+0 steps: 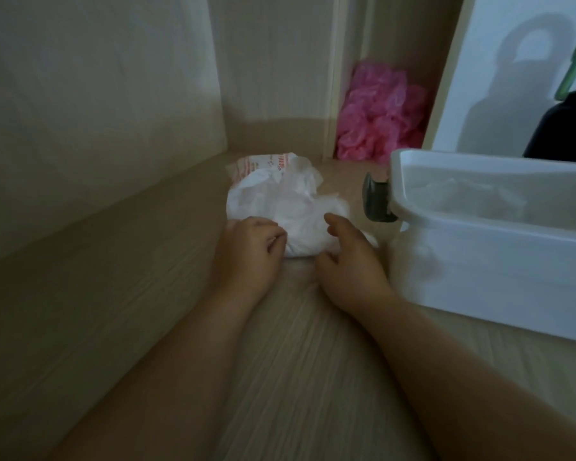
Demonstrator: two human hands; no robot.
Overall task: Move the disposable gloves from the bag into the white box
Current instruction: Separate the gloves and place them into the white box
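Bare desk (280, 361) lies open at 6 o'clock. A wooden panel (97, 111) walls off 9 o'clock. At 3 o'clock the white box (496, 271) blocks the way, top open, its grey latch (376, 201) jutting toward the bag (280, 197), narrowing that gap. Pink plastic (379, 118) fills the 1 o'clock recess.

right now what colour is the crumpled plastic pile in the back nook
The crumpled pile is pink, seen clearly in the head view.
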